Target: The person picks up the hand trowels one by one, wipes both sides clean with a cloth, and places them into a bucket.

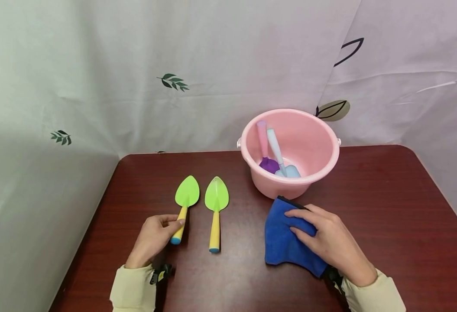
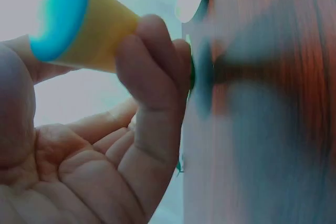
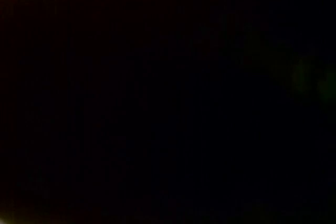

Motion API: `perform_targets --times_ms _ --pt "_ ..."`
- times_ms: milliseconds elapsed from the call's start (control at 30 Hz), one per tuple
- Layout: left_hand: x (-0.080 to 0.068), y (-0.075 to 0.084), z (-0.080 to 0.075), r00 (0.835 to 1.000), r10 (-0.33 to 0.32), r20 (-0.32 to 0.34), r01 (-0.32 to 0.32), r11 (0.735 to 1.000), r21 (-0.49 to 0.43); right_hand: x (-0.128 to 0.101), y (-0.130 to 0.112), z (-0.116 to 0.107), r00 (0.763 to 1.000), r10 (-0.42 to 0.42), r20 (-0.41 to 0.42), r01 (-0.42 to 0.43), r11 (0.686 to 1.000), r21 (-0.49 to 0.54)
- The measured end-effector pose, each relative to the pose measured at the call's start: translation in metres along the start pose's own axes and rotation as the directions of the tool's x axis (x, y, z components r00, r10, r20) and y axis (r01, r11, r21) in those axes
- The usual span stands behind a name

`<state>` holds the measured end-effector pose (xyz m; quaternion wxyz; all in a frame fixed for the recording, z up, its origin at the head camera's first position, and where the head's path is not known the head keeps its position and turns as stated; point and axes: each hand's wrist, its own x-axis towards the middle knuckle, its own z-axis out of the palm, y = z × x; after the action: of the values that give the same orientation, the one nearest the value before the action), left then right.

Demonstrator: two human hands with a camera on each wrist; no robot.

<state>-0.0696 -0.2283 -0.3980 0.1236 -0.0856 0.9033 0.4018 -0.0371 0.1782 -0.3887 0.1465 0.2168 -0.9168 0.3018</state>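
On the dark red-brown wooden desk point(image 1: 388, 208), the left hand point(image 1: 154, 238) curls its fingers point(image 2: 152, 77) round the yellow, blue-tipped handle of a green plastic toy trowel point(image 1: 185, 203), which lies flat with its leaf-shaped blade pointing away from the person. Just beside it, to the right and not touching, lies a second green toy trowel with a yellow handle point(image 1: 215, 208), parallel to the first. The right hand point(image 1: 331, 242) rests palm down with fairly straight fingers on a folded blue microfibre cloth point(image 1: 280, 242), pressing it to the desk. Just behind the cloth stands a round pink plastic bucket point(image 1: 314, 143), holding a purple toy spade with a pink handle point(image 1: 265, 149) and a light blue toy spade with a white handle point(image 1: 280, 158), both leaning against its wall. The right wrist view is black and shows nothing.
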Motion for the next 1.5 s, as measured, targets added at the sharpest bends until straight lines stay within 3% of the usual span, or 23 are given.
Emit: perform_targets --times_ms 300,467,767,1000,1233,1500 --pt "-0.003 0.008 -0.004 0.993 0.028 -0.116 -0.026 0.999 0.022 0.001 -0.001 -0.002 1.0 -0.003 -0.006 0.003 1.0 -0.002" --pt "-0.009 0.018 -0.004 0.99 0.061 -0.127 -0.058 0.998 0.022 0.0 -0.002 -0.004 1.0 -0.003 -0.004 0.003 1.0 0.028" --pt "-0.023 0.037 0.005 0.993 0.102 -0.06 -0.101 0.994 0.03 -0.001 -0.003 -0.006 0.999 -0.035 -0.009 0.036 0.997 0.071" --pt "-0.033 0.043 0.014 0.988 0.154 0.018 -0.154 0.988 0.006 -0.001 -0.005 -0.009 0.999 -0.04 0.019 0.037 0.992 0.123" --pt "-0.04 0.045 0.023 0.961 0.236 0.142 -0.232 0.972 -0.041 -0.001 -0.008 -0.01 0.995 -0.083 0.058 0.071 0.981 0.178" --pt "-0.042 0.05 0.034 0.92 0.345 0.187 -0.351 0.936 0.0 -0.002 -0.011 -0.012 0.989 -0.111 0.096 0.08 0.956 0.284"
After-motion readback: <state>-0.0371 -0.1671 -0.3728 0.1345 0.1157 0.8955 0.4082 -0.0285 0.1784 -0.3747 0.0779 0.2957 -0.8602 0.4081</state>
